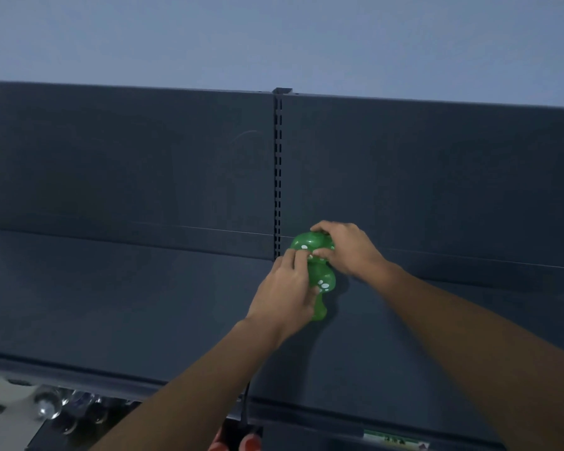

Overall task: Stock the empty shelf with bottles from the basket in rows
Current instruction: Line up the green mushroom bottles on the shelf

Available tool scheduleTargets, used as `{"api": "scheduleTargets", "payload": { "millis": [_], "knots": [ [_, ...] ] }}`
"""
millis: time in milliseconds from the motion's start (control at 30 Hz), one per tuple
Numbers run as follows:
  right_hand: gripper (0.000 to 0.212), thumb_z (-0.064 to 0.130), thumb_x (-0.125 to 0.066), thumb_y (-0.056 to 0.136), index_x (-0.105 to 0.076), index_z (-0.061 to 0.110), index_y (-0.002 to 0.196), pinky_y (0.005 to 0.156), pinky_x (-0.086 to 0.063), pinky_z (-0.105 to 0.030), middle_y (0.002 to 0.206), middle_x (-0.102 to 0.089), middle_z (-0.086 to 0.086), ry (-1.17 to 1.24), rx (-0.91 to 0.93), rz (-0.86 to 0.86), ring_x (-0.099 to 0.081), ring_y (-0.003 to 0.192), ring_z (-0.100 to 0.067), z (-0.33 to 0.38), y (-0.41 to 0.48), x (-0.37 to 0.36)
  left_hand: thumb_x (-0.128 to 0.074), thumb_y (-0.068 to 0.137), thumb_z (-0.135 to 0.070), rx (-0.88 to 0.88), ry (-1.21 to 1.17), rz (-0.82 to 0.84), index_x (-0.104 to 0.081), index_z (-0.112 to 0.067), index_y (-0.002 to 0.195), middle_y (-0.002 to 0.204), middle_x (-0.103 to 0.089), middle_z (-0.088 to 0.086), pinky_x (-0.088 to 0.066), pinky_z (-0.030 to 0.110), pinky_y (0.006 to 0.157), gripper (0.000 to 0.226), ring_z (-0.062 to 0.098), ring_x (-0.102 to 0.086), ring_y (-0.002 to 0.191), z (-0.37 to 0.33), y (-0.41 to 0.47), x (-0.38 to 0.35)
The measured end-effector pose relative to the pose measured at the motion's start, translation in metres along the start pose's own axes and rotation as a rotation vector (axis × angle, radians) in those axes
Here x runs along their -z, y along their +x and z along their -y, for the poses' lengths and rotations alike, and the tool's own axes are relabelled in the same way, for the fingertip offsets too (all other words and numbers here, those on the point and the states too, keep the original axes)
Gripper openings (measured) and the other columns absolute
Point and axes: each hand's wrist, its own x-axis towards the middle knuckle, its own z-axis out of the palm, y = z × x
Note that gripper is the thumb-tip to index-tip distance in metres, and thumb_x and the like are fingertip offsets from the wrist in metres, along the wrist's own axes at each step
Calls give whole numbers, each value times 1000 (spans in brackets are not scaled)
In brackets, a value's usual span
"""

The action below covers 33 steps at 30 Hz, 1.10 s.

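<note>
Two green bottles stand close together at the back of the dark shelf (144,304), just right of the slotted upright. My right hand (345,249) is closed over the top of the rear green bottle (308,242) near the back panel. My left hand (287,294) grips the front green bottle (324,283) from its left side. White marks show on both bottles. The basket is not in view.
The slotted upright (278,177) splits the dark back panel (111,164). The shelf's front lip (79,369) runs across the bottom. Below it at lower left are clear bottles (48,406), and red caps (251,442) show at the bottom centre.
</note>
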Motion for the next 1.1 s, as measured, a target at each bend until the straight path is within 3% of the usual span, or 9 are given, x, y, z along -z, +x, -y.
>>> {"api": "scheduleTargets", "payload": {
  "millis": [100, 367, 633, 800, 967, 1100],
  "knots": [
    [57, 32, -77, 85, -54, 28, 138, 102, -48, -41, 131, -64, 1, 6, -6, -11, -59, 121, -21, 5, -4, 7, -65, 92, -28, 42, -18, 20, -41, -9, 137, 135, -46, 7, -45, 36, 100, 55, 25, -45, 124, 1, -4, 6],
    [35, 34, -57, 98, -57, 21, 131, 87, -48, -37, 127, -60, -2, -153, 8, -137, -58, 114, -24, 47, -49, 31, -64, 91, -26, 141, 62, 112, -38, -8, 137, 138, -47, 11, -45, 40, 96, 56, 30, -44, 127, 19, -21, 57],
    [34, 30, -54, 96, -57, 19, 128, 85, -51, -41, 120, -59, -2, -238, -141, -175, -57, 111, -26, 124, -142, 32, -62, 93, -29, 4, 103, 195, -42, -9, 133, 136, -51, 13, -50, 46, 94, 49, 33, -53, 122, 39, -81, 109],
    [34, 31, -59, 91, -59, 16, 122, 81, -51, -40, 114, -59, -3, -206, -184, -181, -56, 107, -26, 166, -201, -4, -60, 92, -29, -73, 79, 237, -51, -11, 121, 124, -57, 10, -53, 46, 90, 36, 31, -58, 111, 57, -137, 119],
    [38, 34, -60, 90, -57, 19, 125, 90, -50, -41, 122, -58, -1, -175, -197, -58, -55, 115, -24, 189, -244, -55, -61, 92, -33, -44, 114, 353, -51, -13, 114, 122, -59, 9, -54, 46, 87, 32, 35, -60, 108, 79, -189, 112],
    [38, 37, -61, 91, -57, 18, 125, 88, -52, -40, 121, -59, -2, -175, -192, 40, -56, 114, -25, 192, -261, -100, -60, 91, -32, 5, 126, 420, -51, -12, 115, 122, -60, 10, -53, 43, 84, 32, 36, -61, 106, 105, -219, 95]
  ]
}}
